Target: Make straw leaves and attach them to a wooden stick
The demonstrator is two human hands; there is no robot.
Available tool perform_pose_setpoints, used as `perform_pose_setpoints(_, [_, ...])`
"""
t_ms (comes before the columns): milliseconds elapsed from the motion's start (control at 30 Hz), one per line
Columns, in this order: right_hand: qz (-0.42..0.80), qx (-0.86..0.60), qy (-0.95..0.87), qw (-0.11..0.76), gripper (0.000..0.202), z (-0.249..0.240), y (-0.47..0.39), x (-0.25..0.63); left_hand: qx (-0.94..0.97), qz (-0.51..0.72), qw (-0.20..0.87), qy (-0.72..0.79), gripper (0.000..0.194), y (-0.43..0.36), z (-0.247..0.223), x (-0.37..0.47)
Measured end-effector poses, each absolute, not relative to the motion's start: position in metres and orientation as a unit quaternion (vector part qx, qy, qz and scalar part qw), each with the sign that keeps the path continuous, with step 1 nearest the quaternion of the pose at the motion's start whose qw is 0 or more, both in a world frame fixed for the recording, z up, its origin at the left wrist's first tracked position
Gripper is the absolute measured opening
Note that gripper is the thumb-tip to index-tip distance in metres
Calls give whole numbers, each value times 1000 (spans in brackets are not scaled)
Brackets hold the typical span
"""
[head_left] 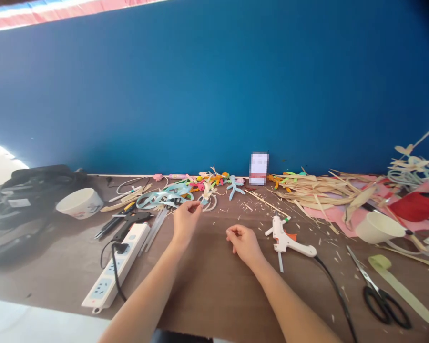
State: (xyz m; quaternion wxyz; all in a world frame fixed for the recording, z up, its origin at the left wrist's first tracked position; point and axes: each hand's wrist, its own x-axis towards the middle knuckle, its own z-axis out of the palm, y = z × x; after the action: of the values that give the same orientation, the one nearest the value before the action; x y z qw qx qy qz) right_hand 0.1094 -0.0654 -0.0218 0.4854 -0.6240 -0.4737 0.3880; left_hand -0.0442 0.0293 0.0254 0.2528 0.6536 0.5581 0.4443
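Note:
My left hand (pixel 186 219) is closed in a pinch above the brown table. At its fingertips is a small pale craft flower (pixel 208 192) with cream petals and a light-blue base. A white looped cord (pixel 210 205) shows just beyond the fingers. To the right, my right hand (pixel 243 242) hovers lower with its fingers curled together; anything inside them is hidden. Beside it lies a white glue gun (pixel 288 241) with an orange trigger. Behind the hands are a light-blue fuzzy figure (pixel 235 187) and a coil of pale-blue ribbon (pixel 164 196).
A white power strip (pixel 116 267), a black glue gun (pixel 130 225) and a white bowl (pixel 79 203) occupy the left. Dried husk strips (pixel 318 188), a white cup (pixel 377 227), scissors (pixel 379 290) and green ribbon (pixel 405 286) lie right. A blue partition (pixel 214 95) stands behind.

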Motion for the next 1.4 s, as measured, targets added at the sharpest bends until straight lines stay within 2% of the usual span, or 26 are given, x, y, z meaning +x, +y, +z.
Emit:
perform_pose_setpoints(133, [391,-624,-483,474,20,-23,-64,110,732,359,79,574,22,31,13,-41])
perform_pose_setpoints(233, [393,-621,-494,465,21,-25,-64,110,757,273,36,593,21,36,4,-34])
perform_pose_setpoints(367, [396,-618,-506,454,21,-24,-65,110,775,204,44,597,16,43,-6,-26])
perform_pose_setpoints(667, [382,-629,-533,418,19,-25,-64,110,778,236,101,574,22,41,-9,-31])
perform_pose_setpoints(833, [237,-639,-617,393,17,30,-92,114,789,283,137,528,26,23,-2,-34])
perform_pose_setpoints(933, [130,-640,-661,369,17,81,-128,133,810,270,171,491,27,8,5,-31])
perform_pose_setpoints(1033, [41,-695,-615,370,17,100,-158,168,830,228,202,468,23,-5,11,-27])
perform_pose_setpoints(1133, [-11,-758,-595,268,16,74,-170,210,855,185,225,429,21,-16,10,-19])
perform_pose_setpoints(1233, [-12,-772,-608,186,31,28,-168,237,877,162,239,385,18,-25,5,-3])
perform_pose_setpoints(1400, [-22,-764,-618,184,38,-10,-157,244,907,149,237,314,28,-33,-3,52])
